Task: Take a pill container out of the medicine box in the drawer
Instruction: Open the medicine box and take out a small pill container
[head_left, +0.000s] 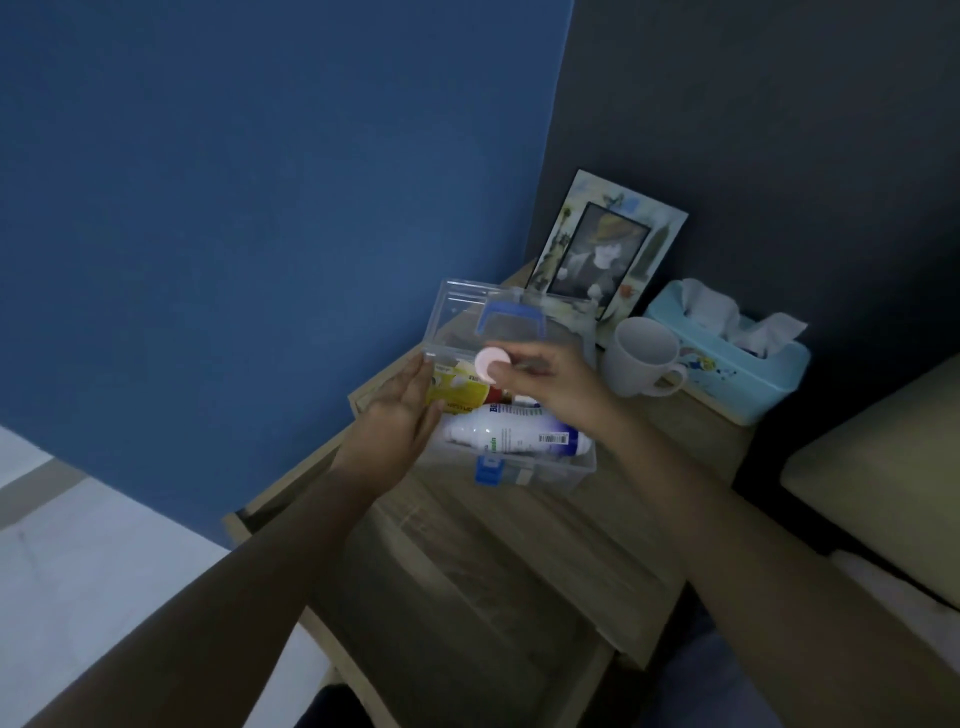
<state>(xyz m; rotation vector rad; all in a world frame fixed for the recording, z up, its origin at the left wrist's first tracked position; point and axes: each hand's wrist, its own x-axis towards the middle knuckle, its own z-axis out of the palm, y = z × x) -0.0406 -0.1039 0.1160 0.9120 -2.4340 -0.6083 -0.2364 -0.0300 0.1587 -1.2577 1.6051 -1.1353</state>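
Note:
A clear plastic medicine box (563, 475) with a blue latch stands on the wooden nightstand top, its lid (462, 317) with a blue handle standing open. Inside lie a white bottle (514, 434) with blue print and a yellow packet (457, 395). My right hand (550, 382) holds a small round pill container (491, 365) with a pink cap just above the box. My left hand (397, 421) rests flat against the box's left side, fingers apart.
A white mug (641, 358), a light blue tissue box (727, 364) and a picture frame (605, 254) stand behind the box. An open wooden drawer (467, 597) lies below. A cream mattress edge (883, 462) is at the right, a blue wall at the left.

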